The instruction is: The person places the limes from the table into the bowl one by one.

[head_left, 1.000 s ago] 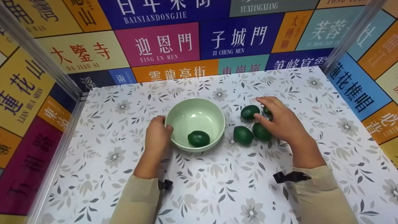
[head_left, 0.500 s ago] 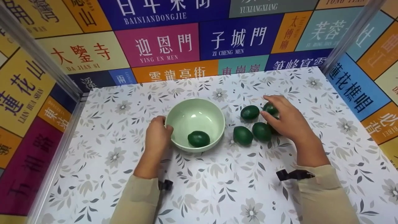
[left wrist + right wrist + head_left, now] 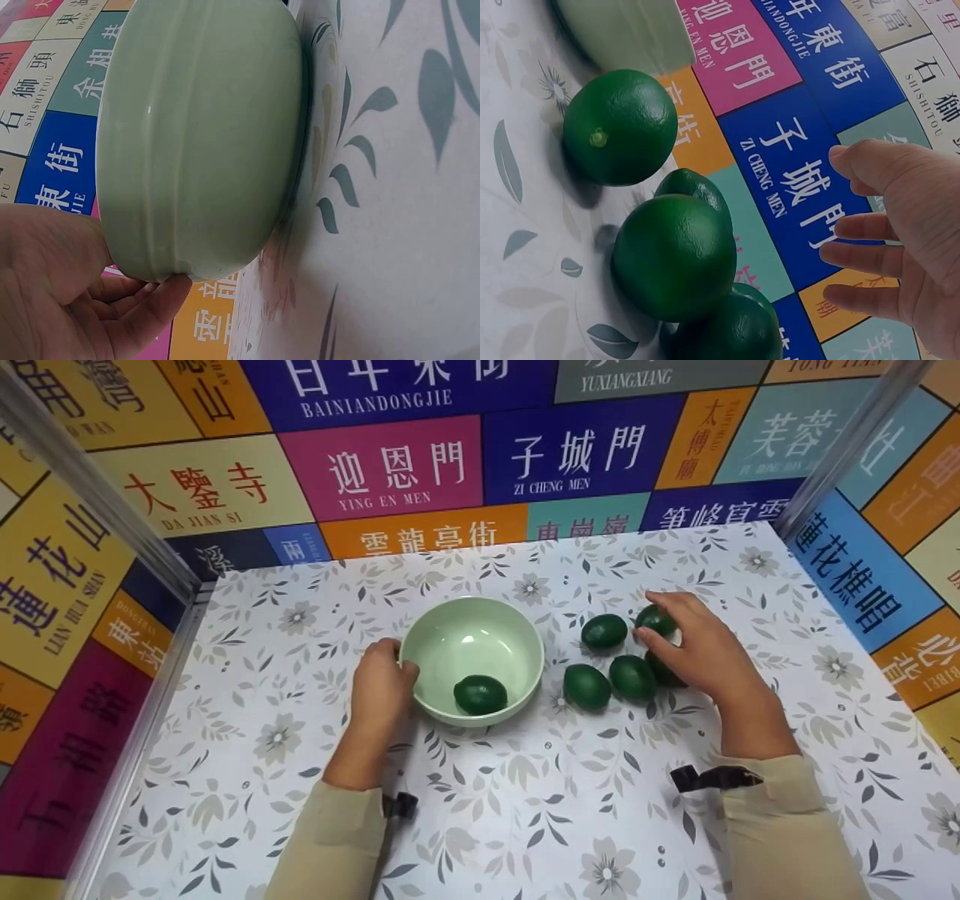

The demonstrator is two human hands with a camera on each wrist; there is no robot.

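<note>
A light green bowl [image 3: 439, 641] stands upright on the table, a dark green lime [image 3: 481, 695] lying inside near its front wall. My left hand [image 3: 381, 686] grips the bowl's left rim, thumb over the edge and fingers outside. In the left wrist view the bowl's side [image 3: 202, 135] rises beside that hand [image 3: 67, 285]. Several more limes lie right of the bowl, among them a front lime [image 3: 587, 687] and a back lime [image 3: 604, 631]. My right hand [image 3: 697, 649] hovers over the rightmost limes, partly covering them. The right wrist view shows its fingers [image 3: 862, 259] extended, holding nothing.
A white cloth with grey flowers and leaves [image 3: 480, 825] covers the table. Upright panels with coloured name signs [image 3: 382, 465] close off the back and both sides. A dark strap [image 3: 716, 780] sits at the right cuff.
My right hand has drifted rightward, away from the bowl, uncovering more of the limes beneath it. The left hand, the bowl and the lime inside have stayed put.
</note>
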